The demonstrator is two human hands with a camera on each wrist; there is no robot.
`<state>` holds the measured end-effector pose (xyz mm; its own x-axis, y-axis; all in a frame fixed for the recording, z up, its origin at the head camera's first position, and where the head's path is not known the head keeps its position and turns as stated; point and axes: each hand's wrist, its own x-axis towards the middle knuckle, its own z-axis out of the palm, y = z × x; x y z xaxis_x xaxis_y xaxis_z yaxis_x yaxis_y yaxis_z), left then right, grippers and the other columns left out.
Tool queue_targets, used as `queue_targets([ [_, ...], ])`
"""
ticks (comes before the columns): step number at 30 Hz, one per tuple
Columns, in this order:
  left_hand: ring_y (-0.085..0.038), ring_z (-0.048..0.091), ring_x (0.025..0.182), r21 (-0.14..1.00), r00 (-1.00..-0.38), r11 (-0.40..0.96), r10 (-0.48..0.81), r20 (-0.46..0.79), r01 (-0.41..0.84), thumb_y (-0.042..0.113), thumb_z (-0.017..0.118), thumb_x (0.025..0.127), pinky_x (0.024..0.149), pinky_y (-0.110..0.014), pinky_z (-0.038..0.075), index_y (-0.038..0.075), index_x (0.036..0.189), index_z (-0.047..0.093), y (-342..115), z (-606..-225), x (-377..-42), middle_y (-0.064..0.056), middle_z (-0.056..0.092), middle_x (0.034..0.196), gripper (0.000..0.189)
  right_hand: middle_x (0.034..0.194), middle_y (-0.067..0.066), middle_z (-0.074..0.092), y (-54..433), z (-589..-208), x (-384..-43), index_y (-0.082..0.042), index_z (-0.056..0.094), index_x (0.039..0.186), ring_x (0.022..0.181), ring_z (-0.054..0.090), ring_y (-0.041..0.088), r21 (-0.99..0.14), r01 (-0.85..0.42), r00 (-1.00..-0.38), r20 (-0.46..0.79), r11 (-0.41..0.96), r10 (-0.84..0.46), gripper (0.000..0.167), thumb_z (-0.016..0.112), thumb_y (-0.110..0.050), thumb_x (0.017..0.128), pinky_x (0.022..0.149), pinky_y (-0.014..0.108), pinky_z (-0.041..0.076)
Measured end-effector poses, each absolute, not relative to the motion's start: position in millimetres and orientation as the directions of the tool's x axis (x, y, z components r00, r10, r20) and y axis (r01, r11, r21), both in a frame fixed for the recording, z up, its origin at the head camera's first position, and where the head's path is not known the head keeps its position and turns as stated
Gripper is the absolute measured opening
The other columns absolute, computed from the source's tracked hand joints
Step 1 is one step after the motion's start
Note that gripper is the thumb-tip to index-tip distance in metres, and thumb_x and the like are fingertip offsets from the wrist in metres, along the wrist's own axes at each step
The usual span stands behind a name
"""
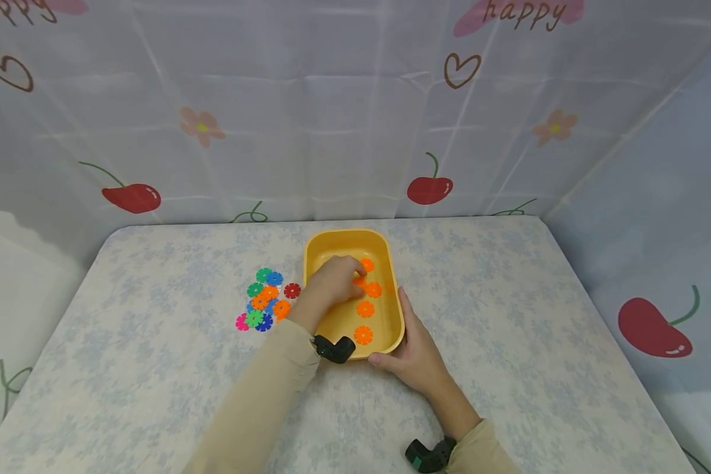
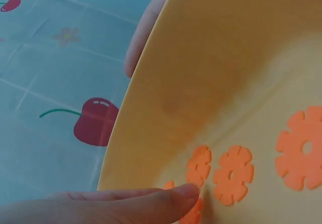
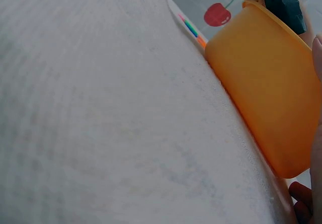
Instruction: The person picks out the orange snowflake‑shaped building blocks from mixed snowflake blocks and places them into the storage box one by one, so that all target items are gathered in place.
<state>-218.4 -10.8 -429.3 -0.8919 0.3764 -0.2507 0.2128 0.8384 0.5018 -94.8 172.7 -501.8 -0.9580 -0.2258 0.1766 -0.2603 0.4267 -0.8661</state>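
Observation:
A yellow plastic tray (image 1: 385,247) stands on the table, with several orange flower-shaped discs (image 1: 365,309) lying along its floor. My left hand (image 1: 334,280) reaches into the tray over the left rim. Its curled index finger and thumb close around an orange disc (image 1: 360,282); the left wrist view has the thumb (image 2: 166,204) right over the discs, its other fingers out of sight. With my right hand (image 1: 417,359) I hold the tray's near right corner, thumb at the front rim and fingers along the right side. From the right wrist, the tray's outer wall (image 3: 266,88) shows.
Left of the tray lies a loose pile of flower-shaped discs (image 1: 262,306) in green, blue, pink and orange, with a red disc (image 1: 292,290) close to the tray wall. A cherry-print curtain (image 1: 343,131) hangs behind the table's back edge.

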Motion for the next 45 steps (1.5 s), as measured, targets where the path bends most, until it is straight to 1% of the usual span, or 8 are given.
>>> queue_targets([
  [4,-0.024,0.061,0.113,0.512,-0.889,0.821,0.406,-0.210,0.254,0.022,0.075,0.089,0.101,-0.036,0.050,0.011,0.127,0.066,-10.7,-417.6,-213.8,-0.005,0.067,0.127,0.041,0.165,0.002,0.022,172.7,-502.5,-95.1,-0.032,-0.004,0.159,0.144,0.040,0.022,-0.858,-0.268,-0.956,0.182,0.439,-0.229,0.127,0.089,-0.028,0.072,0.113,0.051,0.036],
  [8,-0.023,0.063,0.101,0.554,-0.892,0.783,0.426,-0.149,0.281,0.023,0.076,0.089,0.091,-0.034,0.053,0.013,0.128,0.066,-18.5,-401.1,-201.2,-0.005,0.069,0.120,0.042,0.165,0.002,0.022,172.5,-503.2,-95.9,-0.032,-0.005,0.159,0.142,0.042,0.021,-0.862,-0.272,-0.954,0.185,0.427,-0.235,0.127,0.088,-0.025,0.073,0.111,0.050,0.038],
  [12,-0.018,0.050,0.067,0.616,-0.908,0.731,0.415,-0.060,0.294,0.027,0.075,0.089,0.062,-0.028,0.045,0.017,0.128,0.065,-40.3,-384.3,-181.0,-0.003,0.062,0.080,0.041,0.165,0.000,0.019,172.6,-504.2,-95.7,-0.031,-0.006,0.159,0.143,0.041,0.023,-0.866,-0.279,-0.952,0.191,0.415,-0.240,0.127,0.088,-0.025,0.074,0.111,0.053,0.037],
  [16,-0.014,0.031,0.052,0.662,-0.937,0.699,0.349,0.013,0.270,0.026,0.071,0.093,0.050,-0.026,0.031,0.018,0.130,0.063,-75.2,-374.1,-165.0,-0.001,0.038,0.063,0.039,0.166,-0.001,0.018,173.2,-504.4,-94.8,-0.032,-0.005,0.159,0.145,0.038,0.022,-0.869,-0.277,-0.952,0.192,0.410,-0.237,0.127,0.088,-0.026,0.073,0.113,0.051,0.036],
  [23,-0.017,0.032,0.052,0.677,-0.980,0.729,0.193,-0.055,0.106,0.025,0.069,0.094,0.050,-0.028,0.031,0.017,0.132,0.059,-135.5,-393.7,-152.2,-0.002,0.037,0.066,0.041,0.166,-0.002,0.017,176.5,-505.0,-94.0,-0.032,-0.005,0.159,0.146,0.036,0.019,-0.871,-0.275,-0.953,0.193,0.407,-0.231,0.127,0.088,-0.032,0.073,0.115,0.034,0.035],
  [28,-0.017,0.034,0.054,0.645,-0.972,0.763,0.183,-0.148,0.045,0.023,0.069,0.094,0.051,-0.028,0.031,0.016,0.134,0.059,-154.6,-429.3,-144.9,-0.001,0.038,0.066,0.042,0.166,-0.001,0.016,177.3,-505.0,-93.7,-0.031,-0.005,0.159,0.146,0.037,0.019,-0.885,-0.278,-0.951,0.200,0.374,-0.235,0.126,0.088,-0.031,0.074,0.115,0.026,0.034],
  [34,-0.016,0.033,0.055,0.613,-0.970,0.788,0.188,-0.157,0.053,0.025,0.069,0.094,0.053,-0.027,0.029,0.018,0.132,0.061,-161.8,-461.3,-138.1,0.001,0.036,0.063,0.040,0.167,-0.003,0.015,176.1,-507.2,-94.4,-0.033,-0.006,0.159,0.146,0.035,0.015,-0.894,-0.266,-0.953,0.186,0.362,-0.240,0.127,0.088,-0.028,0.074,0.114,0.021,0.031],
  [45,-0.013,0.027,0.049,0.588,-0.973,0.803,0.203,-0.113,0.099,0.025,0.068,0.095,0.049,-0.026,0.028,0.019,0.132,0.063,-161.9,-466.9,-142.4,0.003,0.034,0.057,0.038,0.166,-0.003,0.017,173.8,-506.7,-95.6,-0.033,-0.005,0.159,0.145,0.037,0.015,-0.893,-0.266,-0.953,0.186,0.362,-0.240,0.126,0.088,-0.027,0.074,0.114,0.024,0.033],
])
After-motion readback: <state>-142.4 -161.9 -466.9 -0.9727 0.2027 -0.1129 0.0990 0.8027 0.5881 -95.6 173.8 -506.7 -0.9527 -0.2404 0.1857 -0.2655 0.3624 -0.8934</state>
